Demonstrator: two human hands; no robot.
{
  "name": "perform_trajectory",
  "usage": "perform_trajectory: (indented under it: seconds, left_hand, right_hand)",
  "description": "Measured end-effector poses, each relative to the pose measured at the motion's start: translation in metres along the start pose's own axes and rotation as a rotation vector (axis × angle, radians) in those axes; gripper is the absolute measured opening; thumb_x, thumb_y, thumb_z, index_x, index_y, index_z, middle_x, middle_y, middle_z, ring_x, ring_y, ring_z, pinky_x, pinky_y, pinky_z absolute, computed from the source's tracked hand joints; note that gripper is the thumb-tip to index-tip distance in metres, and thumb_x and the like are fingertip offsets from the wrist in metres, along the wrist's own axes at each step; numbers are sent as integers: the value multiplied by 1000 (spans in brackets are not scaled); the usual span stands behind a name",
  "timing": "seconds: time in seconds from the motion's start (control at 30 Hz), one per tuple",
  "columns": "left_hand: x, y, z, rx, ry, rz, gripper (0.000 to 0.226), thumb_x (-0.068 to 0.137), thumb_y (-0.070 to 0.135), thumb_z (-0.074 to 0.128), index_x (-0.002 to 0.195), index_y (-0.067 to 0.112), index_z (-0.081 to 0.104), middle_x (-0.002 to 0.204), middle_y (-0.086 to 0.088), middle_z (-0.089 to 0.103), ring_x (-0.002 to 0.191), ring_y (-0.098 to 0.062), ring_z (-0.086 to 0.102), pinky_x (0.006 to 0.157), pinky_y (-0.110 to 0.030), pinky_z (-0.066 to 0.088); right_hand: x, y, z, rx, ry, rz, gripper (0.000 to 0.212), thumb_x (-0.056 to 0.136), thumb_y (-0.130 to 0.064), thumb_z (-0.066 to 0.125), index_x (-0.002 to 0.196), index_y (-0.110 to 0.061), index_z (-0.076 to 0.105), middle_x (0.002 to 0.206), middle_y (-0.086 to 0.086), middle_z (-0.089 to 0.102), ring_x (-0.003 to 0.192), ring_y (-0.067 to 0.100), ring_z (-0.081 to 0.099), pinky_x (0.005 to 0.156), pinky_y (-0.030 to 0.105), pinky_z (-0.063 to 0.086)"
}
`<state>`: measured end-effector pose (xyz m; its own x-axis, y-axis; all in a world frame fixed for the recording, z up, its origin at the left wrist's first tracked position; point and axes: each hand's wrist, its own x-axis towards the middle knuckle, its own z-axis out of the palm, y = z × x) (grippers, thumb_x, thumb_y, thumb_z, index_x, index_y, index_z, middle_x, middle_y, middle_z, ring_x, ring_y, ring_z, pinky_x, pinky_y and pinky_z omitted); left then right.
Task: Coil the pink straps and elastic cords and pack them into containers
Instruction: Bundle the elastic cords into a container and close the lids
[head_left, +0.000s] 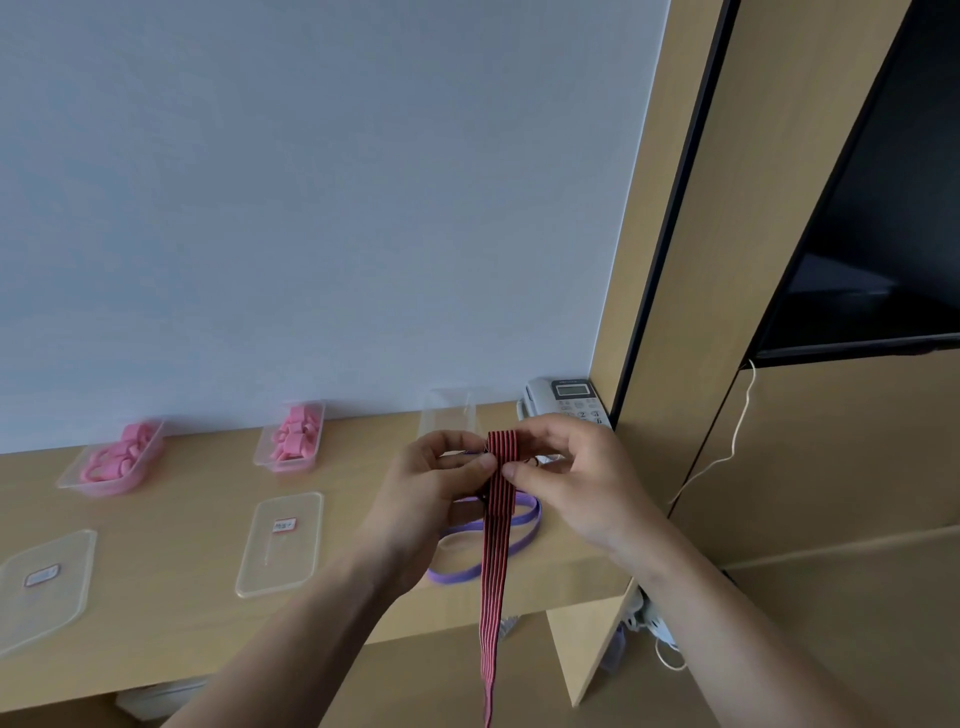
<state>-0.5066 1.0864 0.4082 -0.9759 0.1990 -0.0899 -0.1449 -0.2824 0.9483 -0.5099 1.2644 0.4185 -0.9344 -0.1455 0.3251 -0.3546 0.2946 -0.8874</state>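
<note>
Red-and-black striped band (500, 457), flat woven elastic with fine lengthwise ribs. It is folded over at the top and held up in front of the desk edge. Its tail hangs straight down past the desk and out of the bottom of the view.

Left hand (436, 483) pinches the fold from the left, thumb pressed on the band's face and fingers curled behind. Right hand (576, 478) pinches it from the right, thumb and fingertips closed on the band's edge.

Purple band (522, 527), flat and smooth, lies in a loose oval loop on the desk (182, 519) just behind the hands. The desk is pale wood laminate, matte.

Three clear plastic tubs, rectangular with rounded corners, stand along the white wall (311, 208):
- left tub (72, 475) holds looped pink straps (117, 460);
- middle tub (261, 452) holds folded pink straps (293, 439), packed tighter;
- right tub (449, 413) has nothing visible in it.

Two clear flat lids lie nearer the front edge, each with a small red-bordered label: left lid (31, 613) and second lid (280, 564).

Grey desk phone (566, 400) sits in the corner, partly behind the right hand. On the right a thin white cord (737, 431) dangles below a black glossy screen (872, 234) set in tan panelling.
</note>
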Motion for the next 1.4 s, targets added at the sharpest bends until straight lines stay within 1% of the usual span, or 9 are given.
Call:
perform_trajectory:
  seconds: [0.23, 0.37, 0.53, 0.63, 0.73, 0.87, 1.07, 1.23, 1.4]
  left_hand:
    - [-6, -3, 1, 81, -66, -85, 48, 88, 43, 70, 101, -3, 74, 95, -16, 78, 87, -31, 76, 76, -35, 62]
    - [-12, -2, -1, 36, -91, -113, 42, 93, 44, 63, 99, 7, 80, 104, -22, 78, 92, -33, 76, 75, -35, 61]
    - [-16, -1, 1, 90, -122, -128, 31, 89, 37, 66, 101, 14, 82, 107, -19, 78, 94, -29, 76, 72, -30, 60]
    - [-17, -4, 1, 99, -105, -131, 20, 90, 29, 73, 94, 11, 82, 106, -21, 78, 90, -28, 76, 67, -26, 59]
    - [-19, -8, 1, 90, -98, -145, 26, 89, 34, 72, 93, 10, 82, 106, -22, 78, 92, -31, 76, 72, -30, 60]
    - [-18, -7, 2, 3, -109, -149, 33, 94, 37, 65, 99, 10, 82, 108, -23, 77, 94, -32, 76, 70, -31, 60]
    - [-13, -1, -2, -96, -60, -167, 44, 87, 43, 65, 103, 5, 80, 106, -23, 76, 89, -31, 76, 74, -35, 63]
    - [-9, 1, -7, -82, -96, -122, 36, 95, 37, 65, 102, 5, 81, 105, -22, 77, 90, -31, 76, 76, -38, 63]
    - [-5, 1, -10, -98, -82, -117, 32, 95, 34, 66, 104, 8, 81, 97, -16, 77, 88, -28, 76, 74, -36, 63]
  right_hand:
    - [5, 5, 1, 99, 38, 28, 28, 68, -26, 79, 93, -37, 72, 87, -5, 77, 82, 11, 74, 75, 30, 54]
    - [3, 10, 2, 155, 63, 23, 27, 66, -29, 80, 92, -35, 74, 87, -1, 78, 82, 16, 75, 79, 37, 59]
    - [4, 6, 1, 201, 141, -29, 26, 72, -16, 79, 91, -33, 73, 88, -2, 78, 82, 14, 75, 70, 20, 56]
    - [3, 4, 1, 212, 194, -62, 24, 74, -12, 78, 92, -28, 73, 89, -2, 78, 82, 13, 74, 70, 19, 55]
    - [2, 3, 2, 192, 230, -107, 25, 75, -16, 77, 94, -32, 72, 90, -3, 78, 85, 15, 75, 74, 30, 58]
    - [-3, 3, 7, 77, 264, -243, 26, 79, -22, 76, 97, -38, 68, 93, -9, 77, 87, 14, 75, 77, 26, 58]
    - [-16, 11, 16, -185, 313, -507, 26, 80, 1, 77, 95, -18, 70, 93, -11, 73, 86, 9, 72, 73, 35, 60]
    - [-27, 17, 21, -338, 267, -621, 40, 77, 9, 69, 114, -7, 72, 114, -3, 72, 109, 7, 66, 93, 23, 52]
    - [-37, 24, 26, -448, 176, -614, 39, 83, -13, 76, 120, -6, 71, 128, 3, 67, 122, 14, 60, 101, 31, 50]
